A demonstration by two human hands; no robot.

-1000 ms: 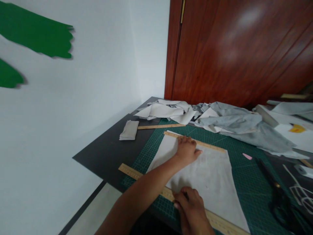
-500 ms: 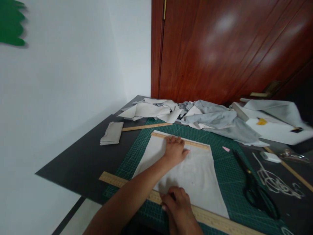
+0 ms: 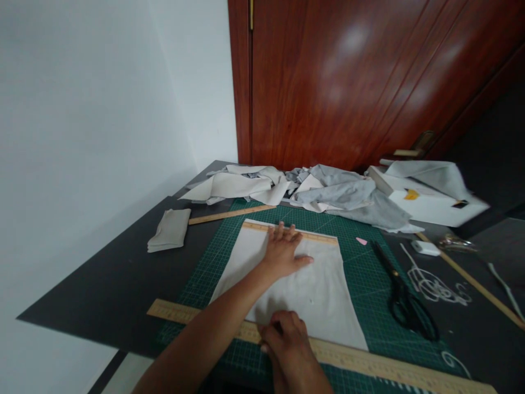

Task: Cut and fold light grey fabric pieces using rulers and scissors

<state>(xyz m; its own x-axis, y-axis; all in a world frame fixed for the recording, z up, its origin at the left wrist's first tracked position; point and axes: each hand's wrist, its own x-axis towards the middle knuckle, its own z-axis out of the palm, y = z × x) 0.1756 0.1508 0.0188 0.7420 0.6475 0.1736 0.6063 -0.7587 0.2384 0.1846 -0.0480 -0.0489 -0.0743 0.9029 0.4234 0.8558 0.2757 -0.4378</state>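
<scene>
A pale piece of cloth lies flat on the green cutting mat. My left hand is spread on its far part, fingers apart, with the fingertips over a short wooden ruler along the far edge. Close to me, a long wooden ruler runs across the near edge of the cloth. My right hand is closed over this ruler, fingers curled at the cloth's near edge. What lies under those fingers is partly hidden.
Black scissors, a pink chip and tangled white cord lie to the right. A folded cloth stack and a wooden stick are at left. Fabric scraps and a white box line the back.
My left hand's fingers have spread wider on the cloth and short ruler. My right hand stays at the long ruler. The view has turned slightly right, moving everything left in the picture.
</scene>
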